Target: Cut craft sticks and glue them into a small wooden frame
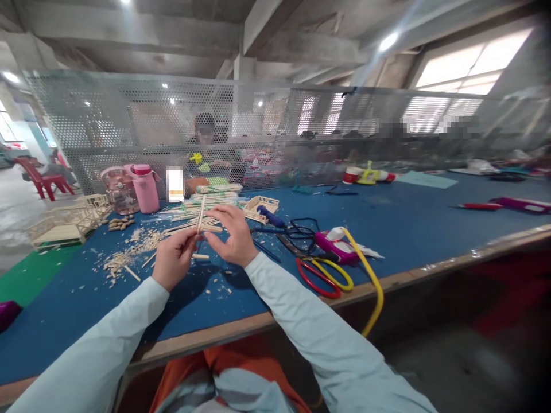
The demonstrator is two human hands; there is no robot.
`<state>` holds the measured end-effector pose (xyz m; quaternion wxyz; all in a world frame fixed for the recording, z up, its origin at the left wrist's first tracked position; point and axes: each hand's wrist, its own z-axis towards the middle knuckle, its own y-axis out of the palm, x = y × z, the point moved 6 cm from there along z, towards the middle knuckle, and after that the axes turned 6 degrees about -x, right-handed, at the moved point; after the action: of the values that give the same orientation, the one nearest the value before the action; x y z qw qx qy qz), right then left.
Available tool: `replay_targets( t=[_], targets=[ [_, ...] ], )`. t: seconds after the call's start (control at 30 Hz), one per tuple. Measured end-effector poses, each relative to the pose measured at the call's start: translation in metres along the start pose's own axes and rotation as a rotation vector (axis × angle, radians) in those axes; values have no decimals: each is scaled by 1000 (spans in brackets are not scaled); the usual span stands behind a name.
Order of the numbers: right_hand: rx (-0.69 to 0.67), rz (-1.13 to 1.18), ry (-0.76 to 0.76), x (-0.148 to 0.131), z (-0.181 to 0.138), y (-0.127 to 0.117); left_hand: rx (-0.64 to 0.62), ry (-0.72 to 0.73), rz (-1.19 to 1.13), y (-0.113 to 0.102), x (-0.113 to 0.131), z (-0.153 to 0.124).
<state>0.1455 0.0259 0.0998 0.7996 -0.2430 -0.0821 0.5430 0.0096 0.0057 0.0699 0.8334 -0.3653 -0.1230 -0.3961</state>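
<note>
My left hand (pixel 174 257) is closed, pinching a small frame of thin wooden sticks (pixel 201 213) above the table. One stick of it points up and a shorter piece juts to the right. My right hand (pixel 236 236) is beside it, thumb and fingers apart around the jutting end; no grip shows. Behind the hands lies a pile of wooden sticks (pixel 210 201), some in green-marked wrapping. Short offcuts and shavings (pixel 133 252) are scattered left of my left hand.
Right of my hands lie a blue-handled tool (pixel 270 217), black cable, scissors with red and yellow handles (pixel 318 278) and a purple device (pixel 338 246) by a yellow tube (pixel 372 275). At left stand wooden stick models (pixel 64 226) and a pink bottle (pixel 146 192). A perforated screen (pixel 267 115) runs behind.
</note>
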Motion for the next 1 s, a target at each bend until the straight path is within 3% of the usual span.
replay_targets(
  t=[0.67,0.87,0.93,1.0],
  targets=[
    [-53,50,56,3,-1,8,-19,-91,-114,4,-6,-1],
    [84,181,122,15,-4,4,42,-300,-505,7,-18,1],
    [188,205,230,37,-6,-2,56,-374,-635,8,-23,3],
    [321,277,446,70,-12,-9,84,-418,-733,6,-27,5]
  ],
)
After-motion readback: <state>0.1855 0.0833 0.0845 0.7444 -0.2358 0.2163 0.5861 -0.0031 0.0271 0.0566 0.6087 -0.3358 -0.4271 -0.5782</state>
